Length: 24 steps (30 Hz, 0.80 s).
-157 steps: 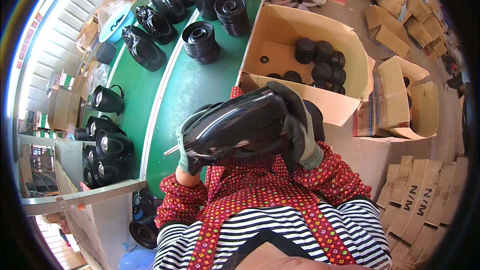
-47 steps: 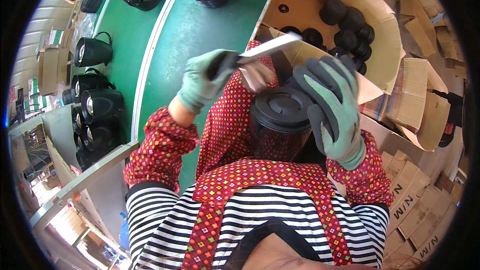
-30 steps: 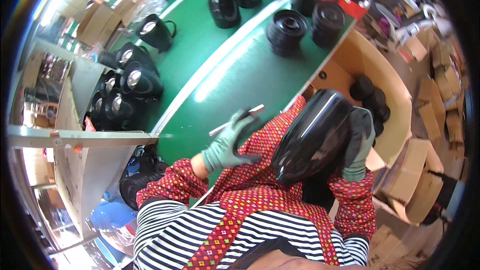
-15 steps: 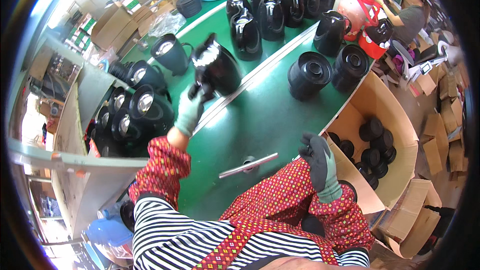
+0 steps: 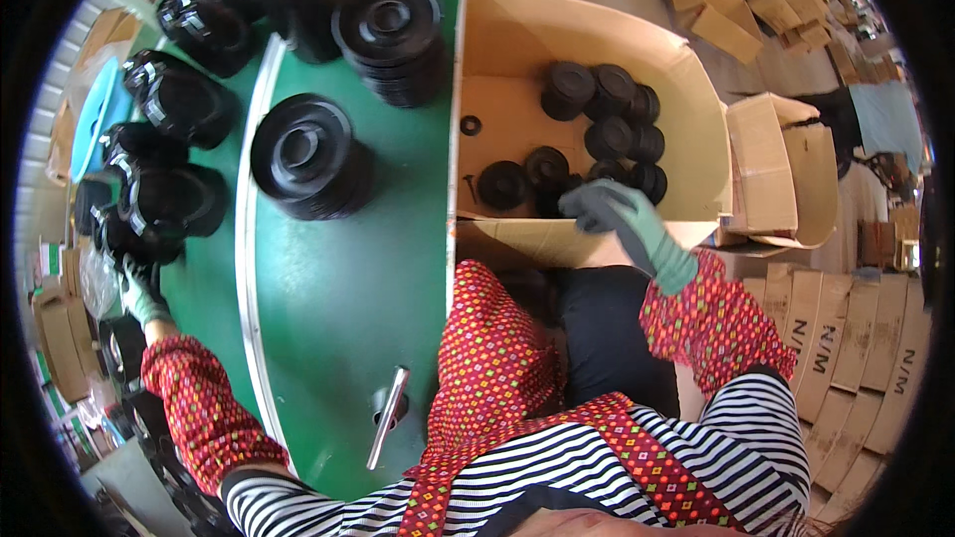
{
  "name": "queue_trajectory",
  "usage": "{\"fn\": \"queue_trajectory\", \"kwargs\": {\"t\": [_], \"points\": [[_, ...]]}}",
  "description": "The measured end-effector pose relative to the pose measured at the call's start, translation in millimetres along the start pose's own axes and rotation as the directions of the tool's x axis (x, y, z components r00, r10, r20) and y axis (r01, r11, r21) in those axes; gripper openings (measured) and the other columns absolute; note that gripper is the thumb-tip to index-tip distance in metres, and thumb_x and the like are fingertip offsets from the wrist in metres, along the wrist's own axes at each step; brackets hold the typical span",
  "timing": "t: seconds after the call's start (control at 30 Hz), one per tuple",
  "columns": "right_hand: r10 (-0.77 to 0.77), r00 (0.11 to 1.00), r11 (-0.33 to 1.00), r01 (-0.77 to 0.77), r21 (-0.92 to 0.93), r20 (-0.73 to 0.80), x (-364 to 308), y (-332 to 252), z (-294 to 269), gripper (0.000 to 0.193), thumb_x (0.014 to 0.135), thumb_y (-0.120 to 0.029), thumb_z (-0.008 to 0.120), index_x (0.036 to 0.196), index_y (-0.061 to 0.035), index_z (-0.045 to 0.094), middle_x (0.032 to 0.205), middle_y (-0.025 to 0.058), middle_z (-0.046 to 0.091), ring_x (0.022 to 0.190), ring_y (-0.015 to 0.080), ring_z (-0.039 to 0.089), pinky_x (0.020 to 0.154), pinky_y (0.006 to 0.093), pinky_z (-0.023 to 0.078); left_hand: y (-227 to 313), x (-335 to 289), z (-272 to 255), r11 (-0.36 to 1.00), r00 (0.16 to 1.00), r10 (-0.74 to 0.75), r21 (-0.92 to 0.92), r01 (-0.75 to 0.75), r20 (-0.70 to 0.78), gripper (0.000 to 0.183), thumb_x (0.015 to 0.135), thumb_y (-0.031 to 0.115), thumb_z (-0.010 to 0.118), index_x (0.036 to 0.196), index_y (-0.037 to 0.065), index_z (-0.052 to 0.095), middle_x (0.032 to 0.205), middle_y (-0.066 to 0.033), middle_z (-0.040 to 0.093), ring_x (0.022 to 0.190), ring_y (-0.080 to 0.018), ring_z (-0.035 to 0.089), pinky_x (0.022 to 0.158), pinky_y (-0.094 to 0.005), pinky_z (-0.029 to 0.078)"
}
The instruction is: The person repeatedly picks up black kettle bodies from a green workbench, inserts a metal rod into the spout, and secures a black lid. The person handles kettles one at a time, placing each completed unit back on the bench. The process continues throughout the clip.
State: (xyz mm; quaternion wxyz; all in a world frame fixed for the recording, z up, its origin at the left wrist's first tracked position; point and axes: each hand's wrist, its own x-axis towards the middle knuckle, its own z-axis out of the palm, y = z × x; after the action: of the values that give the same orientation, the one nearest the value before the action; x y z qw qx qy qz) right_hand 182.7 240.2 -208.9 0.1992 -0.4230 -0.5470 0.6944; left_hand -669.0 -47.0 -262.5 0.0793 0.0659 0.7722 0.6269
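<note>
1. Here, at upper centre of the frame: open brown cardboard box holding round black caps; smaller open carton just right of it; flat brown cartons with dark lettering at the right edge.
2. Right hand, gloved, over the box's near wall beside the caps; fingers curled, grip impossible to tell.
3. Left hand, gloved, at far left by black kettle bodies; closure hard to make out, partly hidden.
4. Metal bar on the green counter, lower centre, long axis near vertical in the frame, leaning right.
</note>
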Motion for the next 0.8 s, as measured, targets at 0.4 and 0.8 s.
{"fn": "queue_trajectory", "kwargs": {"t": [0.4,0.8], "points": [[0.630,0.731,0.727,-0.439,0.528,-0.260,159,191,-239,0.046,0.097,-0.062,0.063,0.115,-0.0200,0.065,0.101,0.0020,0.062,0.090,0.0272,0.057,0.084,0.0467,0.048,172,-510,182,0.723,0.583,0.501,0.061,-0.688,0.640,0.064,0.109,0.030,0.055,0.162,-0.001,0.036,0.159,-0.0225,0.045,0.147,-0.0373,0.048,0.119,-0.0471,0.041],[0.605,0.581,0.661,0.014,0.750,-0.544,328,251,-164,0.044,0.101,-0.055,0.058,0.126,-0.0194,0.061,0.115,0.0043,0.061,0.104,0.0287,0.056,0.094,0.0490,0.046,-49,-586,655,0.461,-0.016,0.083,-0.053,-0.886,0.996,0.086,0.096,0.044,0.072,0.167,0.021,0.029,0.171,-0.0195,0.028,0.155,-0.0508,0.027,0.124,-0.0629,0.029]]}}
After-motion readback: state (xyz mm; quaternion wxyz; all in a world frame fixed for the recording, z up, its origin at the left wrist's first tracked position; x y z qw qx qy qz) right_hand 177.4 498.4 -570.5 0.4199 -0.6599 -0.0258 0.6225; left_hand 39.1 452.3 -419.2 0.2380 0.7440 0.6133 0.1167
